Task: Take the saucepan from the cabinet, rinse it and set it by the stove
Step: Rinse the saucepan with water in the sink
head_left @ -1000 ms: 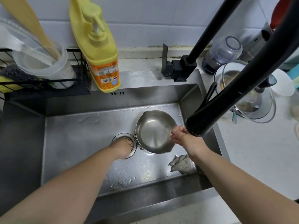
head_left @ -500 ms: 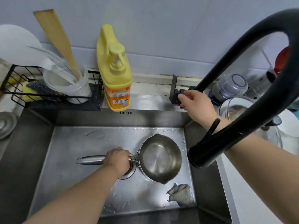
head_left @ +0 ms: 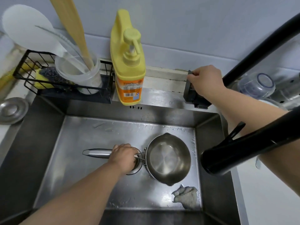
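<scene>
Saucepan [head_left: 168, 158] handle in left fingers [head_left: 125, 147]

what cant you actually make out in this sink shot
Head view only:
- Drain: mostly hidden under the left hand.
- Faucet lever: partly covered by the right hand, position unclear.
- Soap bottle label: too small to read.
- Faucet spout opening: faces away.
- Stove: outside the frame.
</scene>
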